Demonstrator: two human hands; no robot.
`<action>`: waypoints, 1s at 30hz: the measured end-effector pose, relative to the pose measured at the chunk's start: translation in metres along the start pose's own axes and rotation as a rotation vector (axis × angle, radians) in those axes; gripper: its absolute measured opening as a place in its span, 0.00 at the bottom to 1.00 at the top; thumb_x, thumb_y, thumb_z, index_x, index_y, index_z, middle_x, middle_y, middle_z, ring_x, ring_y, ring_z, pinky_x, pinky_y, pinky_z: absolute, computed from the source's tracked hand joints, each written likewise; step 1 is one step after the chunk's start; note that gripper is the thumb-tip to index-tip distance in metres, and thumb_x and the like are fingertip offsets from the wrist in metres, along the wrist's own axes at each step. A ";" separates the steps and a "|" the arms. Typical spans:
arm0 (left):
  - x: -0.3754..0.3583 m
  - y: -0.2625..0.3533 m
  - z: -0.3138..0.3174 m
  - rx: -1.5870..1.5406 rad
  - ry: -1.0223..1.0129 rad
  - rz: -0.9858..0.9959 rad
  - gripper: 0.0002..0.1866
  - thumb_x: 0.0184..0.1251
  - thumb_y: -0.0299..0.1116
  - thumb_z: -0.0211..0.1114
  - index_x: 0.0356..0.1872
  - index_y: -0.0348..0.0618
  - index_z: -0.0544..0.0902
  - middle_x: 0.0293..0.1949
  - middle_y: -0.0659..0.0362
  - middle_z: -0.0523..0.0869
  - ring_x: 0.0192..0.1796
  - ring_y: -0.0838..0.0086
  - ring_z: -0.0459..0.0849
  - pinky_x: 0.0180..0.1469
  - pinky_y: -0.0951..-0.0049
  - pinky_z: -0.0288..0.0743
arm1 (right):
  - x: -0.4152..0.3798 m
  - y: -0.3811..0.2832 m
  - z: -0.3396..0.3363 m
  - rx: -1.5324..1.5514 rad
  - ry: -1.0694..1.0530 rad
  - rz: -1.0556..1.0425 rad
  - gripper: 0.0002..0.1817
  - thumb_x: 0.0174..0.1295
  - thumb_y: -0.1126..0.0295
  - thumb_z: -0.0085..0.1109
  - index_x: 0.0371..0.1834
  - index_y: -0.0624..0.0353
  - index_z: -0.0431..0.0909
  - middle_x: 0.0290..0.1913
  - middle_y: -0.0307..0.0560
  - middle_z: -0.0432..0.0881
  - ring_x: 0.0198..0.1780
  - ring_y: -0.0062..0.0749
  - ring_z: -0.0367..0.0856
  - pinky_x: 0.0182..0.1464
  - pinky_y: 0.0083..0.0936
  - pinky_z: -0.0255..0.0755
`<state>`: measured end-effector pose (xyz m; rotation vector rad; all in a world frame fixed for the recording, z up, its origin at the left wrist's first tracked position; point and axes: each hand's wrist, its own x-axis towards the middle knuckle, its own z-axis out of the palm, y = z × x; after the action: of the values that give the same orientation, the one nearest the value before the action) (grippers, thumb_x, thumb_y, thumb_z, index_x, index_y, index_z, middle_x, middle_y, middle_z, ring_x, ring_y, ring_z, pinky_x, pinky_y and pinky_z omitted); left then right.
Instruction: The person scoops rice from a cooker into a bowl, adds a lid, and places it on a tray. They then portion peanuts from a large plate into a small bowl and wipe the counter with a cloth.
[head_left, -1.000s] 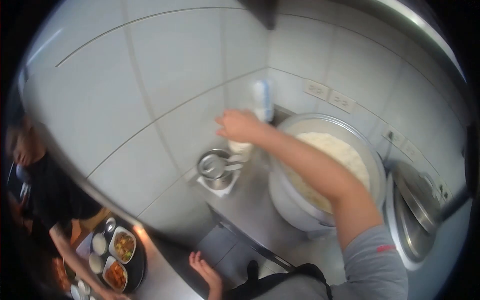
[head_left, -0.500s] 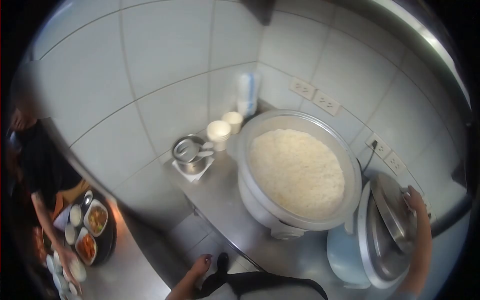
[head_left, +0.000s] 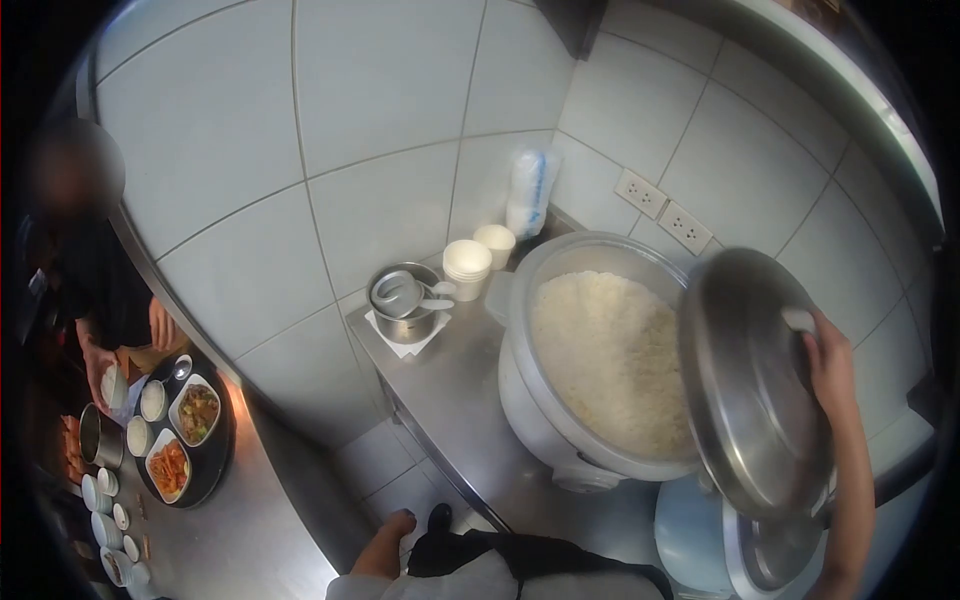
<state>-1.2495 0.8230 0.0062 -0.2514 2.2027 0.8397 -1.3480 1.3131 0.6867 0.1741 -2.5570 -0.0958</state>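
Note:
My right hand (head_left: 828,365) grips the knob of a large round steel lid (head_left: 750,400). The lid is tilted, its edge overlapping the right rim of a big white rice cooker (head_left: 520,385). White cooked rice (head_left: 605,350) fills much of the cooker's pot, with a scooped, uneven surface. My left hand (head_left: 400,524) hangs low beside my body, over the floor; its fingers are too small and turned away to make out.
A second cooker, pale blue (head_left: 690,535), stands at right. Left of the rice are a steel pot (head_left: 405,305) with scoops, and cups (head_left: 467,268). A co-worker (head_left: 100,290) holds a bowl (head_left: 113,386) near a tray (head_left: 212,465) of dishes.
My right hand has brought the lid from atop the blue cooker up and left, against the rice cooker's rim. The co-worker's hand now holds a bowl. My view has shifted slightly.

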 end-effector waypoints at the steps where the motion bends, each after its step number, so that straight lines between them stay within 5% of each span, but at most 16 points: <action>1: 0.002 0.002 -0.006 -0.028 0.055 -0.012 0.19 0.57 0.41 0.51 0.47 0.45 0.80 0.50 0.46 0.79 0.54 0.54 0.76 0.58 0.62 0.68 | 0.017 -0.017 0.017 0.036 0.023 -0.053 0.17 0.58 0.76 0.52 0.51 0.69 0.70 0.41 0.66 0.77 0.43 0.59 0.75 0.47 0.37 0.69; 9: 0.006 0.006 -0.024 -0.336 0.171 -0.075 0.19 0.55 0.39 0.57 0.47 0.43 0.80 0.49 0.46 0.80 0.55 0.56 0.76 0.59 0.65 0.67 | 0.090 -0.106 0.154 0.147 -0.086 -0.178 0.15 0.58 0.73 0.53 0.48 0.68 0.71 0.37 0.65 0.77 0.38 0.60 0.76 0.39 0.44 0.69; 24: 0.003 0.006 -0.058 -0.324 0.187 -0.094 0.19 0.56 0.37 0.54 0.48 0.44 0.79 0.50 0.47 0.79 0.55 0.55 0.75 0.60 0.65 0.66 | 0.071 -0.097 0.170 0.086 -0.029 -0.111 0.15 0.58 0.74 0.53 0.49 0.66 0.71 0.34 0.63 0.77 0.34 0.59 0.75 0.35 0.46 0.68; 26: -0.012 0.027 -0.075 -0.162 0.234 0.046 0.19 0.56 0.37 0.53 0.48 0.43 0.79 0.48 0.47 0.80 0.53 0.54 0.76 0.59 0.63 0.67 | 0.070 -0.097 0.174 0.064 -0.034 -0.123 0.15 0.59 0.73 0.52 0.49 0.66 0.70 0.34 0.63 0.77 0.34 0.60 0.75 0.35 0.46 0.68; 30: 0.003 0.038 -0.071 -0.341 0.305 0.080 0.19 0.57 0.39 0.55 0.46 0.40 0.79 0.45 0.46 0.81 0.51 0.53 0.77 0.56 0.62 0.68 | 0.072 -0.093 0.175 0.057 -0.045 -0.145 0.17 0.60 0.73 0.50 0.52 0.66 0.69 0.36 0.64 0.78 0.36 0.60 0.76 0.37 0.46 0.68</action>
<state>-1.3090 0.8069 0.0586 -0.4863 2.3489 1.2953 -1.4941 1.2164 0.5694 0.3830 -2.5912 -0.0823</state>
